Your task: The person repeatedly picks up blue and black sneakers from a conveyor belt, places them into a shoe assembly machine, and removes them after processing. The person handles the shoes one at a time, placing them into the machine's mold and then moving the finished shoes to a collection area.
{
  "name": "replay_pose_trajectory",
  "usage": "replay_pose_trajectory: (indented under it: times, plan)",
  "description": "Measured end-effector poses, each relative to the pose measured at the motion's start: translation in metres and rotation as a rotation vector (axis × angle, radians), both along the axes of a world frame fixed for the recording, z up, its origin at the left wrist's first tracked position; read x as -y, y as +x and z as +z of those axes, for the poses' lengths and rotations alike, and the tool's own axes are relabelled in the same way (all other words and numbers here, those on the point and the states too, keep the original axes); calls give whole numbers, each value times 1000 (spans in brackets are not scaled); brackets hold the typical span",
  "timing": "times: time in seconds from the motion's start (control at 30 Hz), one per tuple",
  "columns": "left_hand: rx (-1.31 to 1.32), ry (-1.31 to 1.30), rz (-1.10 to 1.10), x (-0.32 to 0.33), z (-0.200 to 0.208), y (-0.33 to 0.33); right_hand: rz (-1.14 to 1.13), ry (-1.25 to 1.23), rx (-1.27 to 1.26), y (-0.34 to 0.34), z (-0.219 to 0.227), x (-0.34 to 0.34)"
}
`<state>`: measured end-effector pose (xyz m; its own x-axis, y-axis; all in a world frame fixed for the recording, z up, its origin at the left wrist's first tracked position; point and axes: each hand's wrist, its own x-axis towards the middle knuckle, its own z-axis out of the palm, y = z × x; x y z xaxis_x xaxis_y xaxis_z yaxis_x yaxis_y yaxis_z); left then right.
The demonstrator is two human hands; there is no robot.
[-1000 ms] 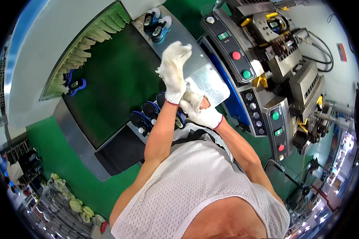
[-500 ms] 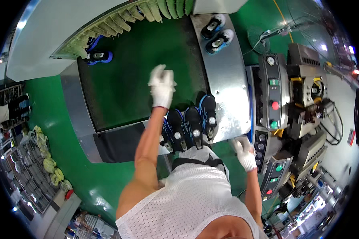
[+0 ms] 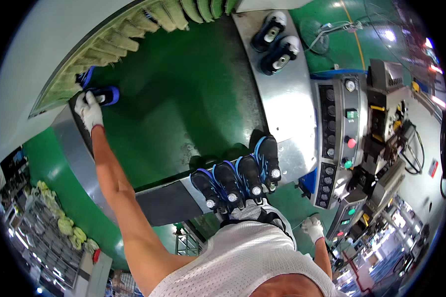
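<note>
Green belt [image 3: 183, 114] w/ steel rim; four black-blue shoes [image 3: 238, 178] lined up at near edge, two more [image 3: 275, 42] far right. Left hand [image 3: 90, 111], gloved, gripping blue shoe [image 3: 104, 95] at belt's far-left edge by curtain strips [image 3: 134, 34]. Right hand [image 3: 313, 228] low by hip, loosely curled, holding nothing

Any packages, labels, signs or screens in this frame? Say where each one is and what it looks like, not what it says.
No packages or screens.
Small red sign or tag: far right, beside the machinery, rectangular, too small to tell more.
Label strips on the control panel: right of the green belt, small pale rectangles by the buttons.
</note>
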<state>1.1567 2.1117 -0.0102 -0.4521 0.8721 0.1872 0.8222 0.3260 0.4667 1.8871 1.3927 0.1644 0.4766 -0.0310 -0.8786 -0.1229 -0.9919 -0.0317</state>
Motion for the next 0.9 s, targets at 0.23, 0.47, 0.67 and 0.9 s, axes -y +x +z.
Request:
replay_pose_trajectory:
  times: [0.23, 0.47, 0.67, 0.9]
  plan:
    - [-25, -49, -156, 81, 33, 71, 346, 196, 96, -33, -29, -77]
    - [334, -174, -579, 200, 106, 239, 694, 586, 16, -126, 37, -269]
    - [463, -91, -1277, 296, 233, 446, 787, 1080, 400, -150, 48, -305]
    - [570, 84, -1960, 350, 346, 629, -53, 1329, 210, -19, 100, -215]
